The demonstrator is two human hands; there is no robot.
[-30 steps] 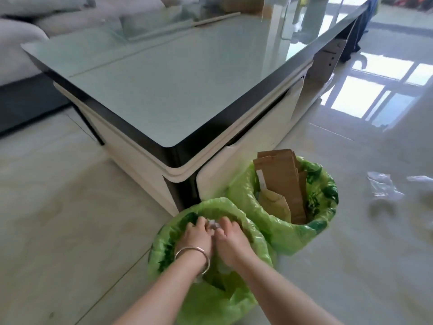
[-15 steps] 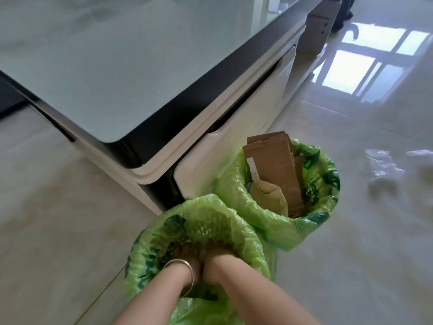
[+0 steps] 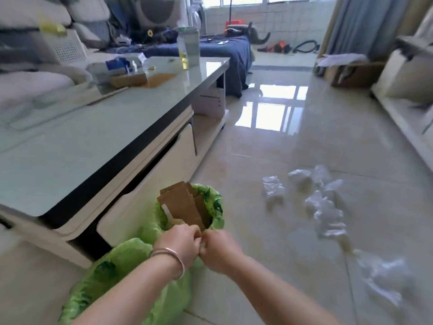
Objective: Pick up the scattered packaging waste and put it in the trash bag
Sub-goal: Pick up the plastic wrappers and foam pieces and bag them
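Two green trash bags stand by the coffee table's corner. The near bag (image 3: 121, 273) lies under my forearms. The far bag (image 3: 216, 207) holds brown cardboard pieces (image 3: 185, 207). My left hand (image 3: 180, 245), with a bracelet on the wrist, and my right hand (image 3: 220, 252) meet above the near bag, next to the far bag's rim. Both have curled fingers that touch each other, and I see nothing held in them. Crumpled clear plastic packaging (image 3: 328, 207) lies scattered on the floor to the right, with one piece (image 3: 273, 188) further left and more plastic (image 3: 384, 282) nearer me.
The glass-topped coffee table (image 3: 93, 141) fills the left, bearing a bottle (image 3: 187, 46) and a brown box (image 3: 131, 79). A sofa (image 3: 28, 83) is behind it. A cardboard box (image 3: 351, 71) and a white cabinet (image 3: 403, 109) line the right wall. Glossy tile floor stretches ahead.
Both hands have come up out of the near bag and now meet above it. My view has lifted from the bags to the room, revealing the plastic on the floor.
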